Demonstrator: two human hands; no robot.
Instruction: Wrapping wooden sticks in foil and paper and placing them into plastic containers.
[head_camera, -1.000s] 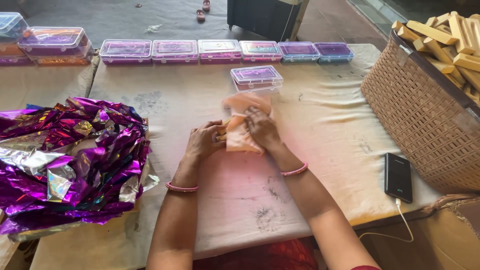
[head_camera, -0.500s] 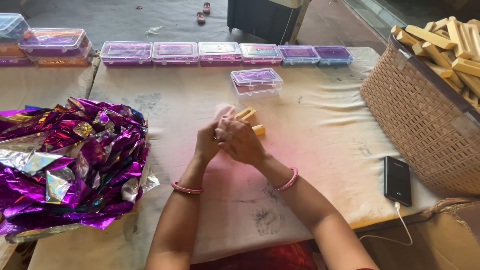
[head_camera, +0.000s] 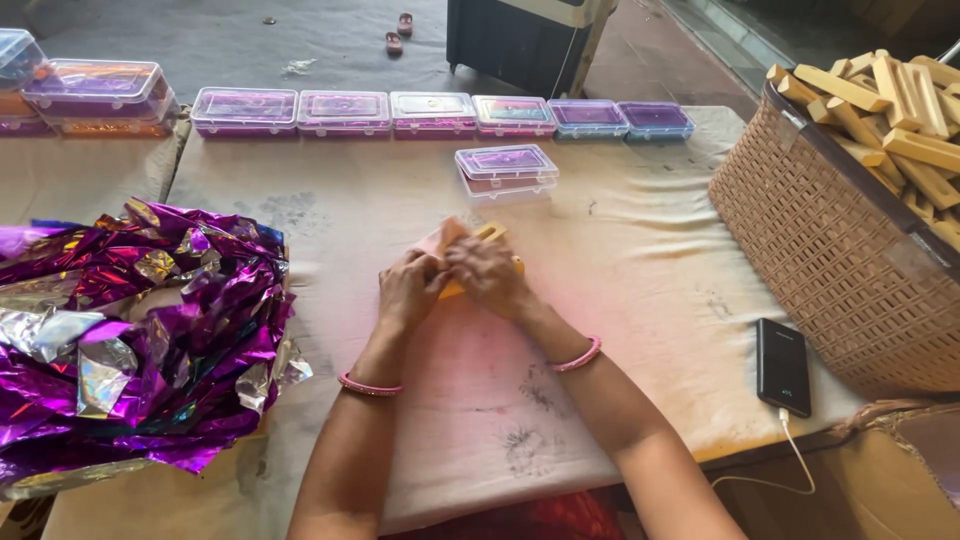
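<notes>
View from above of two bare hands working at the middle of a cloth-covered bench. The left hand and right hand meet, each grip closed around a small yellow-orange block partly covered by a pale pink wrapper; the block is held just above the bench, its upper end showing past the fingers. Each wrist carries a pink bangle. Just beyond the hands stands a single clear plastic box with purple contents, lid on. Farther back, along the far edge of the bench, runs a row of similar boxes, set side by side. At the left lies a crumpled heap of purple and silver foil, well apart from the hands. At the right, a woven brown basket is piled with tan rectangular bars. Near the basket's base, a black power bank lies flat with a white cable leading off the near edge.
</notes>
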